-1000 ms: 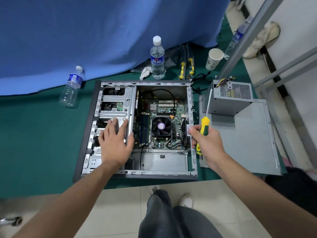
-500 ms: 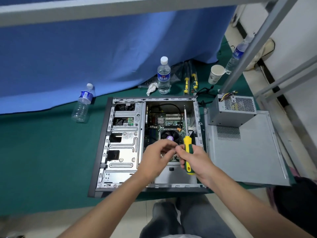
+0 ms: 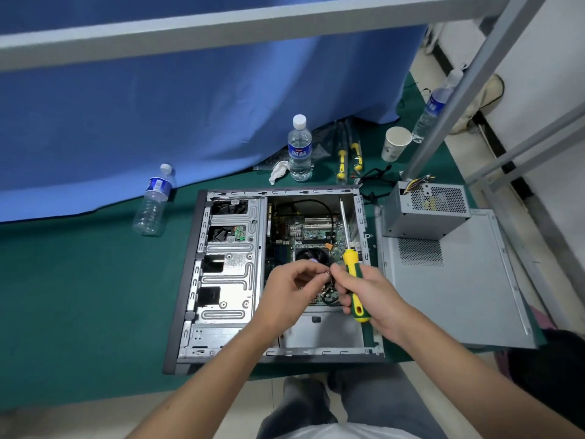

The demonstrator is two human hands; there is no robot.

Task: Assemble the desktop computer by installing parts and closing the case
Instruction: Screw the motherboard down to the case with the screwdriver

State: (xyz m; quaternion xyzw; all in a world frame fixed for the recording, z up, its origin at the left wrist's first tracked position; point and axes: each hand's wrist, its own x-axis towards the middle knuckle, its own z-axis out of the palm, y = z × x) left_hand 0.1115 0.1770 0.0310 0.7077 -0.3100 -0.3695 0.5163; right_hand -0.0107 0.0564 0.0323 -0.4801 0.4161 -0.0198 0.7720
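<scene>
Head view: right hand (image 3: 364, 293) grips screwdriver (image 3: 354, 280); left hand (image 3: 285, 293) fingertips pinch something tiny above case (image 3: 190, 312).

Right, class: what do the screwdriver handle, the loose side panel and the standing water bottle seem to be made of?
Screwdriver handle: probably plastic or rubber, smooth yellow-and-green moulding. Side panel: likely sheet metal, matt grey, with punched vent holes and folded edges. Water bottle: clear plastic, see-through, white cap.
</scene>
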